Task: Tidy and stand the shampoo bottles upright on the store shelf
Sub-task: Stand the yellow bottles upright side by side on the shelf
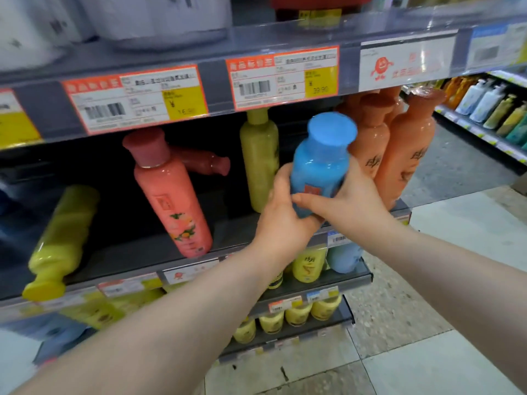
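Both hands hold a blue shampoo bottle [319,163] upright in front of the dark shelf [148,255]. My left hand [281,212] grips its lower left side and my right hand [346,201] wraps its lower right side. A pink bottle [171,195] stands leaning at mid-shelf, and a second pink bottle [205,162] lies on its side behind it. To the left, a yellow bottle [57,243] lies tipped with its cap over the shelf's front edge. An olive-yellow bottle [259,158] stands upright behind the blue one. Orange bottles [405,155] stand upright on the right.
Price tags [137,95] line the shelf rail above. Lower shelves hold small yellow bottles [309,265] and a pale blue bottle [343,258]. Another aisle rack [490,109] with mixed bottles stands at the far right. Tiled floor [427,323] lies below.
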Available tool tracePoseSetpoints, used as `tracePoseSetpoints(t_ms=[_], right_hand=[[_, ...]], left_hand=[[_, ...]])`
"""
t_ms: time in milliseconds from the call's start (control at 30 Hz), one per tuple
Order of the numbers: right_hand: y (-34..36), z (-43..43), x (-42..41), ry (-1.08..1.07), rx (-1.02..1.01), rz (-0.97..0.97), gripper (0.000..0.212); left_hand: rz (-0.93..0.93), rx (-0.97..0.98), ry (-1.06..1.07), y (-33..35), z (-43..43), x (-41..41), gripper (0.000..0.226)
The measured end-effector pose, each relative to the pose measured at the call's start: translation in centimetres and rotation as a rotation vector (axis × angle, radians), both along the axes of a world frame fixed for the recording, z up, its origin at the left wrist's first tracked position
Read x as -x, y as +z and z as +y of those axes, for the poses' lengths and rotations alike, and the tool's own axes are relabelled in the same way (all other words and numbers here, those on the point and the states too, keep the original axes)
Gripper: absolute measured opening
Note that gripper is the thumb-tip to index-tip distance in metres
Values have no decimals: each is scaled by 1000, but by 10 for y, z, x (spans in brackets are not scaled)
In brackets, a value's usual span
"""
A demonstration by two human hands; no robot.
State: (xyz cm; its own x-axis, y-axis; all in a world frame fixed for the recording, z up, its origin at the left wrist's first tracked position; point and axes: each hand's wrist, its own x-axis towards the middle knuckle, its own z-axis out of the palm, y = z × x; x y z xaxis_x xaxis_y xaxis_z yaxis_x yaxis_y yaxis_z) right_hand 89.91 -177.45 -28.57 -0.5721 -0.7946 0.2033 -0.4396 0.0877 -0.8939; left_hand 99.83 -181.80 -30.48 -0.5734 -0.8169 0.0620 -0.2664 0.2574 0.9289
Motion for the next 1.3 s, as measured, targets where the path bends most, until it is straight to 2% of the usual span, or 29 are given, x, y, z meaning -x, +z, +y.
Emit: tracePoseSetpoints(t_ms=[100, 267, 400, 567, 767, 900, 933, 1000, 1067, 1100, 1233, 1300], right_hand=[[11, 19, -17, 39, -44, -86, 60], [12, 32, -79, 152, -242, -121, 56], [6, 16, -142, 226, -300, -170, 59], [11, -21, -222, 340, -301, -165, 47], [20, -86, -319, 452, -275, -93, 68], [23, -129, -367, 469, -240, -30, 52], [23, -138, -376, 468, -231, -17, 51], [22, -155, -388, 452, -220, -3, 44], [19, -173, -396, 416, -197, 32, 39], [16, -182, -399, 390, -187, 52, 42], [5, -210, -411, 348, -201, 57, 77], [-2, -217, -415, 371, -220, 61, 81]], left_hand=[[53, -10, -38, 8, 14, -28, 66], [83, -202, 9, 4, 35, -102, 62], [120, -300, 62, -2, 28, -169, 58], [137, -294, 192, 0, 5, -251, 58], [175, -203, 361, 8, -36, -346, 58], [130, -131, 475, 13, -69, -384, 56], [104, -121, 509, 13, -76, -392, 62], [41, -104, 570, 10, -89, -406, 91], [-9, -88, 595, 7, -98, -419, 94], [-26, -82, 600, 4, -102, -426, 88], [-73, -115, 606, -13, -109, -447, 73], [-70, -145, 608, -20, -109, -452, 70]])
